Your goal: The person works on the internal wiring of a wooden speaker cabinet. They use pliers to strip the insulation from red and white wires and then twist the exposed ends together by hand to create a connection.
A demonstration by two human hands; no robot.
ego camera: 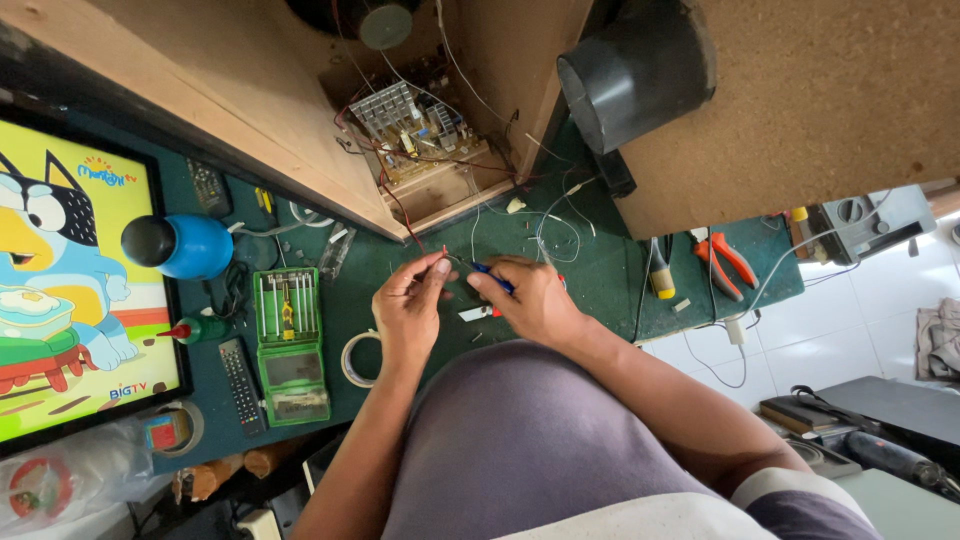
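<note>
My left hand [408, 305] pinches a thin red wire [403, 215] between thumb and fingertips, the strand running up from the pinch to the circuit board [415, 125] in the open wooden cabinet [250, 110] beyond. My right hand [528, 300], just beside it, is clenched around a blue-handled tool [492, 273] whose tip points at the pinch. Left of my left hand lie a tape roll [357, 358] and a green screwdriver case [290, 345]; orange pliers [728, 258] sit well off to the right.

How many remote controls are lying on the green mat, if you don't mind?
2: one remote control beside the green screwdriver case, another remote near the wooden cabinet. Others may be hidden.
</note>
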